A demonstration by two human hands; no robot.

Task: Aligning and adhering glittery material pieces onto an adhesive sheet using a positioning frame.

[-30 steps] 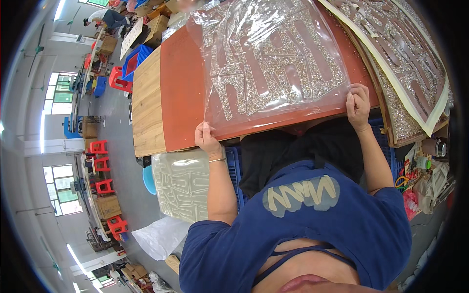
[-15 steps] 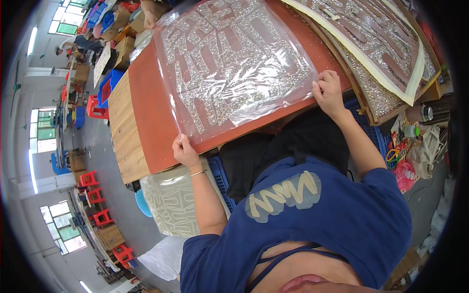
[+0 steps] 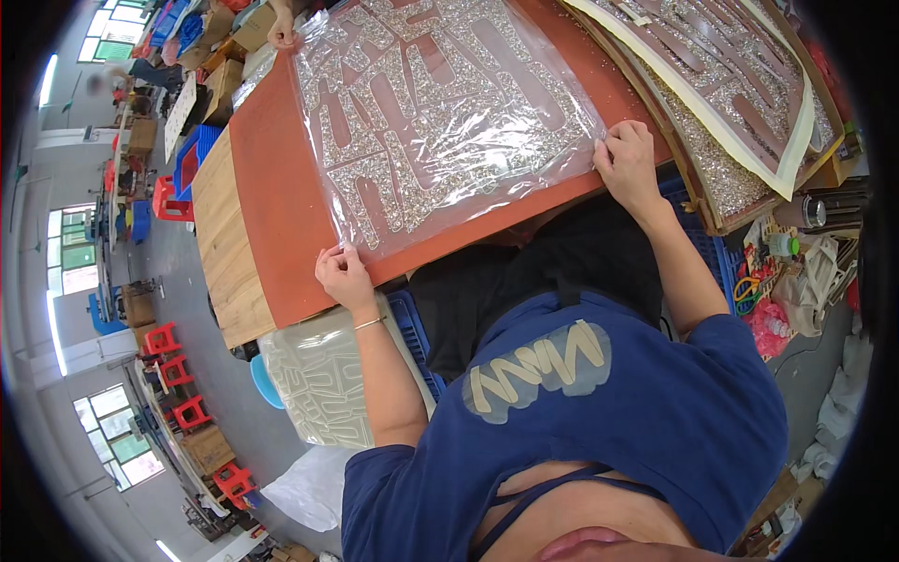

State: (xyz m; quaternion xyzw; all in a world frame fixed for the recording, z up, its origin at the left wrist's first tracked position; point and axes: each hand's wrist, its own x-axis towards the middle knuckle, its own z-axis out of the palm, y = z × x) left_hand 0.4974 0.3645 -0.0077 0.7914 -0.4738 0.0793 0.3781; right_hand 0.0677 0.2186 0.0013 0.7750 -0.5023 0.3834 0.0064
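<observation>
A clear plastic sheet point(image 3: 573, 164) covers a layout of glittering stones in elongated shapes point(image 3: 412, 178) on a reddish-brown board point(image 3: 272, 178). At its near left corner, my left hand point(image 3: 345, 278) pinches the film's edge between thumb and fingers. My right hand point(image 3: 628, 167) grips the near right corner, fingers curled. Another person's hand point(image 3: 281, 34) touches the far left corner. Light reflects off wrinkles in the plastic.
Bare wood tabletop point(image 3: 229, 253) extends left of the board. On the right rests a stone-covered tray point(image 3: 721, 187) with a cream-edged stencil point(image 3: 785, 173). Below left lies a translucent sheet with cutout-like shapes point(image 3: 323, 384). Red stools point(image 3: 178, 372) stand on the floor farther left.
The view has shifted slightly, so the table appears a little farther left. Both my hands remain at the sheet's near corners, and the other person's hand stays at the far left corner.
</observation>
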